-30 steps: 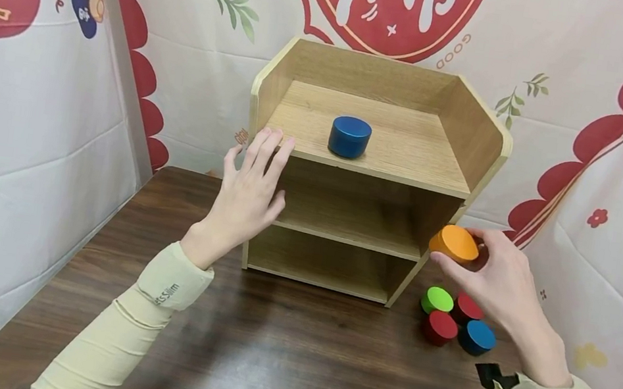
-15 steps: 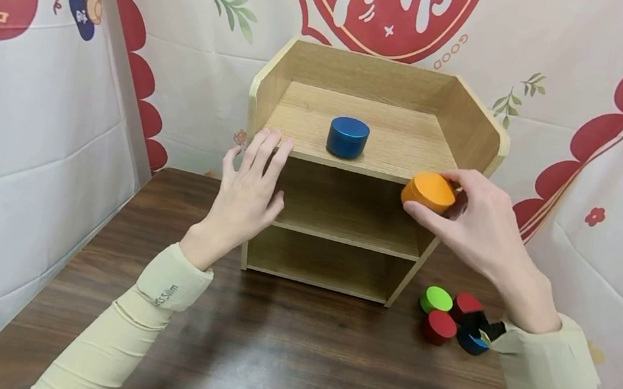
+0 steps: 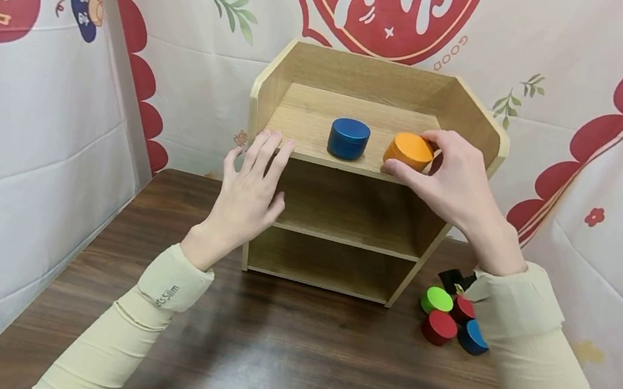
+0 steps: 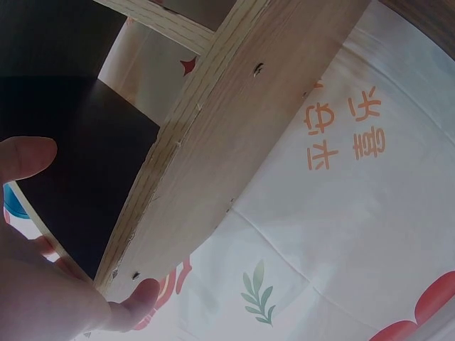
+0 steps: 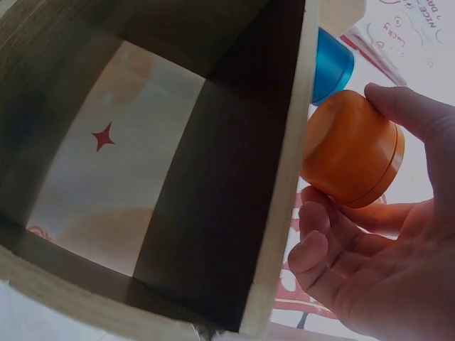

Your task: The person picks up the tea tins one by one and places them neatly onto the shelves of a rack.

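Shelf (image 3: 310,121) of pale wood, with a walled top board and two compartments below, stands on a dark brown table (image 3: 265,354) in the head view. The right hand (image 3: 456,185) grips an orange tin (image 3: 410,150) between thumb and fingers at the front edge of the top board. Just left of it, a blue tin (image 3: 347,141) stands upright on the same board, apart from the orange one. The left hand (image 3: 248,192) is spread, holding nothing, its fingertips over the board's left front corner. Right of the shelf, a green tin (image 3: 437,300), two red tins (image 3: 439,329) and a second blue tin (image 3: 472,340) form a close cluster on the table, partly covered by the right sleeve (image 3: 533,359). Printed cloth (image 3: 194,91) hangs behind.

From the left wrist, the left hand's thumb sits in front of the dark compartment, and one finger lies against the outer side panel. A sliver of blue shows at the picture's left edge.

From the right wrist, the orange tin lies tilted in the camera's view, thumb on one side and fingers on the other, overlapping the blue tin beyond. Whether its base touches the board cannot be told.
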`<state>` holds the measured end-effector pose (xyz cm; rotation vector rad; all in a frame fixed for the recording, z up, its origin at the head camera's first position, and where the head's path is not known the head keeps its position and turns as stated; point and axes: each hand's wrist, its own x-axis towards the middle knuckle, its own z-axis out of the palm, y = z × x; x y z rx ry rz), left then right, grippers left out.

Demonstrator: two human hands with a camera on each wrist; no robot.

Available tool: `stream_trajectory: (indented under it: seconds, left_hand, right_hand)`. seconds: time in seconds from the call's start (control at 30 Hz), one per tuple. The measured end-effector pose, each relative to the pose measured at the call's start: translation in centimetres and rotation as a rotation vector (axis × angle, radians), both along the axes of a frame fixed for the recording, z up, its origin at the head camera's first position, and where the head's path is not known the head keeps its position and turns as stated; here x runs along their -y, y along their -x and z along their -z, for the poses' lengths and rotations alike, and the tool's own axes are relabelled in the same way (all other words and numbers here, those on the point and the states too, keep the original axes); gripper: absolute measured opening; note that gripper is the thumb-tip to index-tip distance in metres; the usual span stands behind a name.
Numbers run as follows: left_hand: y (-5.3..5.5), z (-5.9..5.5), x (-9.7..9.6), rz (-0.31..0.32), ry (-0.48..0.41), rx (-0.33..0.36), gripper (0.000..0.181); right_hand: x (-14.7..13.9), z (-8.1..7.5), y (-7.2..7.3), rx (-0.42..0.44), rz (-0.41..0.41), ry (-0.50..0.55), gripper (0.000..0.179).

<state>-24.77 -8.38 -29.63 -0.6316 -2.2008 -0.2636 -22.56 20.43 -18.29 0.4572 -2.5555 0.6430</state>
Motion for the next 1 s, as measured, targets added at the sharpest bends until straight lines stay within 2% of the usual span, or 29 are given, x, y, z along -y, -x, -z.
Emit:
stream_trajectory:
  seconds: [0.4, 1.0]
  left_hand:
    - [-0.1, -0.3, 0.0, -0.005, 0.018, 0.005, 0.083]
    - [-0.1, 0.0, -0.1, 0.002, -0.003, 0.012, 0.081]
  right_hand:
    - [0.5, -0.4, 1.8, 0.038, 0.05, -0.04, 0.065]
    - [0.3, -0.3, 2.6, 0.112, 0.116, -0.098, 0.064]
